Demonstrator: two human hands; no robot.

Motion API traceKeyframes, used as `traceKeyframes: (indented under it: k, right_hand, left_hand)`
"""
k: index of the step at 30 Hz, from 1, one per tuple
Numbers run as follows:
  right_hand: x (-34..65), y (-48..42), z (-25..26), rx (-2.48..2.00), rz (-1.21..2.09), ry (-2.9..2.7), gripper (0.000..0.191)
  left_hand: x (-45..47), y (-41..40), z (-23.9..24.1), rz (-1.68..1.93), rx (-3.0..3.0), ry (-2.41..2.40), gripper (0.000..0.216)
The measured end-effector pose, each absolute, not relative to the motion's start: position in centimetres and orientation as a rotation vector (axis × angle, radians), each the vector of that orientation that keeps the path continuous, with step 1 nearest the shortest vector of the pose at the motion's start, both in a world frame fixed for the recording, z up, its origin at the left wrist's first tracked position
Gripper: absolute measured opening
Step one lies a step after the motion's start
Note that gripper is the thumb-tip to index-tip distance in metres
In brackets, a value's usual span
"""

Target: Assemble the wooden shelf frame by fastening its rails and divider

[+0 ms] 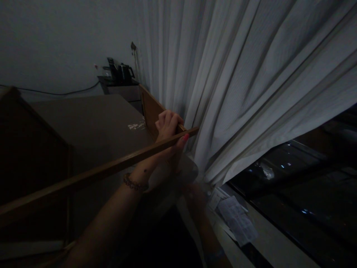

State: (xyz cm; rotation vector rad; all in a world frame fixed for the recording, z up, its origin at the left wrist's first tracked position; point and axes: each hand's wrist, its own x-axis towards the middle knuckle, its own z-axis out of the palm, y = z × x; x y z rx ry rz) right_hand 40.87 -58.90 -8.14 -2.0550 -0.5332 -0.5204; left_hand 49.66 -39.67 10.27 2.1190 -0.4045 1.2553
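My left hand, with a beaded bracelet on its wrist, is closed round the top edge of a brown wooden panel near a corner. A long wooden rail runs from the lower left across my left hand to that corner, with my thumb against it. Lower down, my right hand is smeared by motion, and its fingers cannot be made out. Close to it is a blurred pale thing whose kind I cannot tell.
A white curtain hangs close on the right, beside dark glass. Printed papers lie on the sill below. A dark wooden panel stands left of a grey-brown surface. Behind, a black kettle stands on a small cabinet.
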Motion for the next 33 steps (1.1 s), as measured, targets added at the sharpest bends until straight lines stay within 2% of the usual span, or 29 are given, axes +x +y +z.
traceKeyframes:
  k: [18, 22, 26, 30, 33]
  right_hand:
    - [39.8, -57.2, -7.7, -1.934, -0.330, -0.452, 0.027]
    - [40.2, -57.6, -8.2, -1.946, -0.306, -0.599, 0.019]
    - [40.5, -58.2, -8.2, -1.964, -0.298, -0.787, 0.033]
    - [40.8, -59.0, -8.1, -2.171, -0.422, -1.013, 0.054]
    - [41.2, -59.4, -8.2, -2.331, -0.468, -1.092, 0.058]
  left_hand:
    - [48.4, -40.0, 11.1, 1.233, 2.142, -0.406, 0.055]
    - [48.5, -39.9, 11.0, 1.228, 2.131, -0.417, 0.056]
    - [48.5, -40.0, 11.0, 1.204, 2.139, -0.399, 0.054]
    - [48.4, -40.1, 11.0, 1.215, 2.125, -0.406, 0.054]
    - [48.4, -40.1, 11.0, 1.216, 2.125, -0.402, 0.052]
